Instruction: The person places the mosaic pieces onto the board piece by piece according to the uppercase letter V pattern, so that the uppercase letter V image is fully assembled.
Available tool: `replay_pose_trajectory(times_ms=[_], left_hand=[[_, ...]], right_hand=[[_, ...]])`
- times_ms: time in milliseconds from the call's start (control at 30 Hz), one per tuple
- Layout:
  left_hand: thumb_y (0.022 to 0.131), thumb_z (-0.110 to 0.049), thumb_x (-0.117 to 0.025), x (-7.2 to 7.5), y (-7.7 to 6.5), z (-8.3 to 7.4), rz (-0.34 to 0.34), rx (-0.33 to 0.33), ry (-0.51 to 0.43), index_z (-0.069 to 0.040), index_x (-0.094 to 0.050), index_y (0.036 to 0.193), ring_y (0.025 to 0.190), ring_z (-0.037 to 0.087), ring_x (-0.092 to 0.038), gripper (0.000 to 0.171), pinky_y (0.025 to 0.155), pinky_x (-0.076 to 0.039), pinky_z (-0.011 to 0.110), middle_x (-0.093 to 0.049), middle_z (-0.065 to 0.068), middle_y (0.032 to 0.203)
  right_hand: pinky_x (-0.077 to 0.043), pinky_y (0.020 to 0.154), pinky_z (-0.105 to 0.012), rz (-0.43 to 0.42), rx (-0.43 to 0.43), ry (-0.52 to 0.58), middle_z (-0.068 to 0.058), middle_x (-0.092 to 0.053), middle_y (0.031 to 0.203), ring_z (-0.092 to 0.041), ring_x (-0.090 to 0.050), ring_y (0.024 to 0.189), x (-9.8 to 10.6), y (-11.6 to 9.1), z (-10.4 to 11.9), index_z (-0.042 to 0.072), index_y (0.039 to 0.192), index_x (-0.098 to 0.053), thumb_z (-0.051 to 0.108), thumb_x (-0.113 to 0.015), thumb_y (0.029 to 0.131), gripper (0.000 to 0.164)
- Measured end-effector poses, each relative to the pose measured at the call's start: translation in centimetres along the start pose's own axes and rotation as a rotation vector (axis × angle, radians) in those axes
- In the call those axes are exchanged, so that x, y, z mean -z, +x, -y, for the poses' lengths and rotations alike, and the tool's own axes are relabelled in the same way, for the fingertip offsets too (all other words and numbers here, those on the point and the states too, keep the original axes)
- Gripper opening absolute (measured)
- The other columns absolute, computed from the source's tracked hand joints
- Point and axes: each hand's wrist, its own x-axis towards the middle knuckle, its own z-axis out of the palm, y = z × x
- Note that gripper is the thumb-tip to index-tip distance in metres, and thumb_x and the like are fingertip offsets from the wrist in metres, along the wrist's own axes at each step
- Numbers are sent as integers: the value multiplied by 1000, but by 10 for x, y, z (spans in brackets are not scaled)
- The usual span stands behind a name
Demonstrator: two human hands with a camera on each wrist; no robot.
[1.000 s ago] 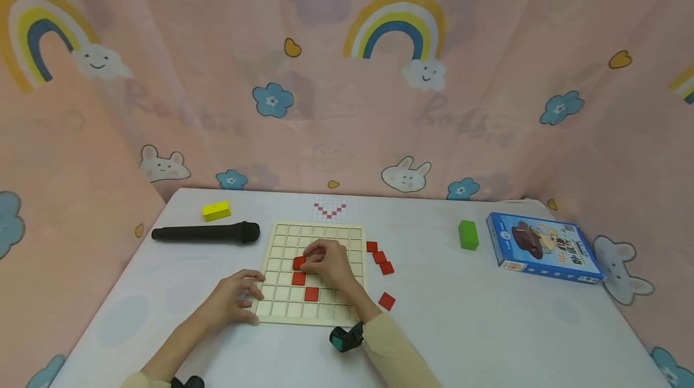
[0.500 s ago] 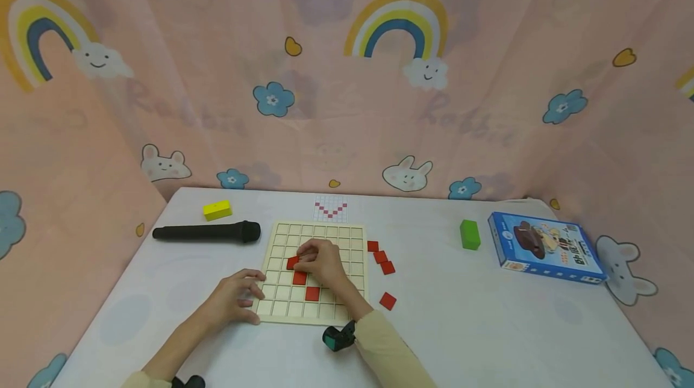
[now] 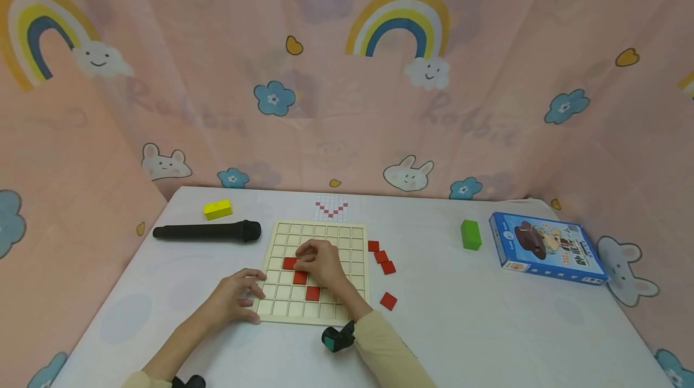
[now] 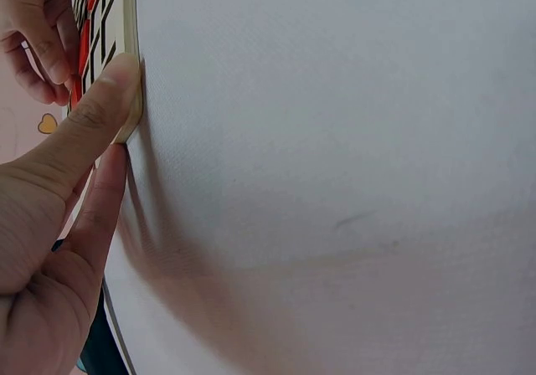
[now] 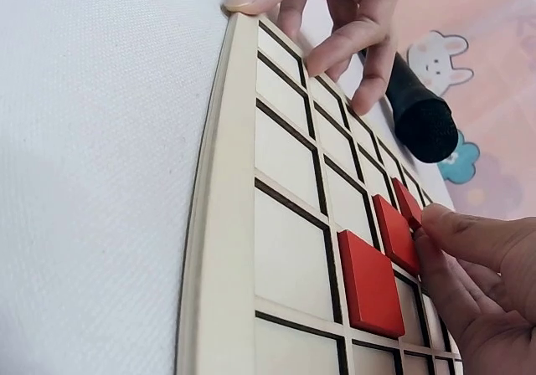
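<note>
A cream wooden grid board (image 3: 338,232) lies on the white table. My right hand (image 3: 321,262) pinches a red square tile (image 3: 289,263) between thumb and fingers over a cell left of the board's middle. In the right wrist view, that held tile (image 5: 407,203) stands tilted, its corner at the fingertips. Two more red tiles sit in cells, a middle one (image 5: 395,234) and a nearer one (image 5: 371,283), stepping diagonally toward the near side. With thumb at the near-left corner and fingers along the left edge, my left hand (image 3: 230,300) grips the board.
Several loose red tiles (image 3: 388,301) lie right of the board. Behind it is a small printed pattern card (image 3: 331,209). A black microphone (image 3: 206,232) and yellow block (image 3: 218,209) are at the left, a green block (image 3: 470,235) and blue box (image 3: 547,247) at the right.
My right hand has shifted slightly left with the red tile, which has slid left along its row, away from above the middle tile. The left hand has stayed on the board's corner.
</note>
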Motion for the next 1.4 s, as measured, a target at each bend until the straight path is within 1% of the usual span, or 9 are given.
replay_pose_trajectory(times_ms=[233,433,567,700,867,967,1067,1233,1400], left_hand=[[55,2,-88,0,3,-2,5,18,-3,-2,-67,85,114,41,-51,36,75,-57,24,-53,20,125],[54,3,-87,-3,3,-2,-4,43,-2,-2,-67,84,114,40,-51,36,75,-58,25,-53,19,125],[54,3,-87,-4,0,-2,-9,61,6,-2,-67,84,113,39,-51,37,74,-58,25,-53,18,125],[54,3,-87,-3,-4,-1,-15,49,19,-2,-67,84,113,40,-51,37,74,-58,25,-53,18,125],[54,2,-87,3,-6,-2,-14,9,18,-2,-66,84,112,41,-52,37,74,-58,24,-53,20,124],[54,2,-87,5,-6,-1,-12,-1,11,-1,-66,84,112,42,-51,37,74,-58,24,-52,21,124],[55,3,-87,4,-6,1,-15,-4,0,-1,-66,84,113,44,-50,36,74,-58,24,-52,22,124],[56,3,-86,2,-5,1,-2,-24,-35,0,-66,84,115,48,-48,35,75,-58,24,-52,24,124],[55,4,-87,-1,-3,-2,3,-26,-35,1,-66,84,114,46,-49,36,74,-58,24,-52,24,124]], right_hand=[[-56,70,-20,13,-33,25,-14,-70,89,-23,-70,79,3,0,-1,-5,92,-68,-2,-76,77,17],[-58,74,-26,29,-70,50,-16,-68,96,-26,-69,88,27,-11,-1,-4,99,-67,-1,-73,80,20],[-58,75,-27,4,-85,22,-16,-67,101,-26,-68,89,54,-27,-4,-3,103,-66,0,-73,81,23],[-57,79,-30,-24,-89,-66,-13,-67,105,-25,-65,92,93,-49,-15,1,107,-67,2,-74,80,28],[-56,85,-33,-35,-122,-191,-6,-65,107,-23,-61,96,145,-67,-43,6,111,-66,3,-76,79,33],[-56,84,-30,-12,-133,-223,-4,-65,106,-21,-61,96,163,-68,-59,8,112,-66,3,-76,79,34],[-56,80,-25,24,-124,-228,-2,-65,104,-20,-60,93,169,-64,-69,10,110,-66,5,-77,79,33],[-53,72,-21,79,-109,-246,-2,-66,98,-18,-57,86,171,-60,-74,10,104,-68,9,-78,79,27],[-55,72,-22,81,-118,-270,-1,-65,91,-18,-58,82,174,-67,-71,8,99,-67,9,-79,77,25]])
